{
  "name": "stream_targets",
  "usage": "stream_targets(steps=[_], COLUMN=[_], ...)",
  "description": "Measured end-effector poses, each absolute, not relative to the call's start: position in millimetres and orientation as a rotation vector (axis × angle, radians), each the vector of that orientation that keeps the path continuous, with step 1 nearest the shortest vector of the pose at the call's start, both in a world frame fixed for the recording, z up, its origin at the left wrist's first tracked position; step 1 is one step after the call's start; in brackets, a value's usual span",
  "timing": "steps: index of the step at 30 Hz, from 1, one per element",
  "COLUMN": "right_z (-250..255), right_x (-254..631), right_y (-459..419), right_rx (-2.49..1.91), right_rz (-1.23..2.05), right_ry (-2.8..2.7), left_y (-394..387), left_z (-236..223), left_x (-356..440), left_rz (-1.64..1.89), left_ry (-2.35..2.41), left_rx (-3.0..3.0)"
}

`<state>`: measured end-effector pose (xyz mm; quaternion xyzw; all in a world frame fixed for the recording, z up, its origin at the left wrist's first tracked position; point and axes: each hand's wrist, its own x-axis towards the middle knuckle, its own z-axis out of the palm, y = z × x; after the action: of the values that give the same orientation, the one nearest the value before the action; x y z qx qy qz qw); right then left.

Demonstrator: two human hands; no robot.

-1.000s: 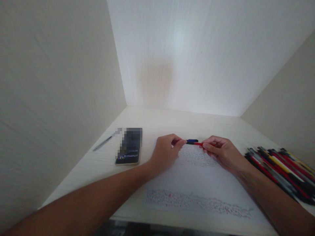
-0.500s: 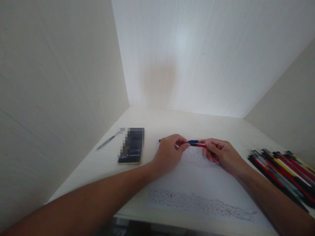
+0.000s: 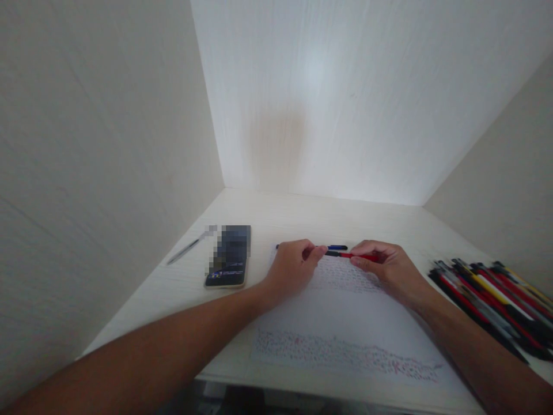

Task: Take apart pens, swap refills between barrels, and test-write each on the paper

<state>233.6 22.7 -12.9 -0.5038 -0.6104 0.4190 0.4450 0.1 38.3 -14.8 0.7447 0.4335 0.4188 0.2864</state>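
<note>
Red-and-black pen (image 3: 344, 255) is sitting between two hands, near the top of the paper (image 3: 337, 314). I am seeing the left hand (image 3: 290, 266) pinching its black end, the right hand (image 3: 389, 264) its red end. Both parts are looking joined; nobody is writing with it.

Left hand (image 3: 294, 265) and right hand (image 3: 393, 262) pinching red-black pen (image 3: 344, 255), marked paper (image 3: 345, 311) below, likely pens (image 3: 492, 287) heaped alongside

Pale wood-grain desktop (image 3: 328, 216). Left: slanted clear pen (image 3: 186, 249), phone (image 3: 230, 259) just beside it. Middle: paper sheet (image 3: 345, 314), written on at far and near ends; blue pen (image 3: 337, 248) along far edge. Right: heap of pens (image 3: 496, 301).
</note>
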Motion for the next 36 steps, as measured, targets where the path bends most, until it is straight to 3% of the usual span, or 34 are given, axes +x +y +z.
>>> stream_targets(steps=[11, 17, 24, 36], right_z=[-12.1, -9.8, -15.1, -6.4], right_x=[232.2, 230.4, 236.0, 226.9], right_y=[22.7, 20.8, 22.5, 18.7], right_rx=[-1.292, -1.301, -1.384, -1.367], right_rz=[0.971, 1.158, 1.088, 1.063], right_ry=[-1.598, -1.676, -1.623, -1.694], left_y=[35.7, 36.2, 37.4, 38.8], left_z=[-14.7, -12.9, -11.8, -17.6], left_x=[0.9, -0.3, -1.0, 1.3], left_rz=[1.127, 1.166, 1.072, 0.968], left_ry=[0.945, 0.968, 1.073, 0.836], left_rx=[2.1, 2.194, 2.233, 2.271])
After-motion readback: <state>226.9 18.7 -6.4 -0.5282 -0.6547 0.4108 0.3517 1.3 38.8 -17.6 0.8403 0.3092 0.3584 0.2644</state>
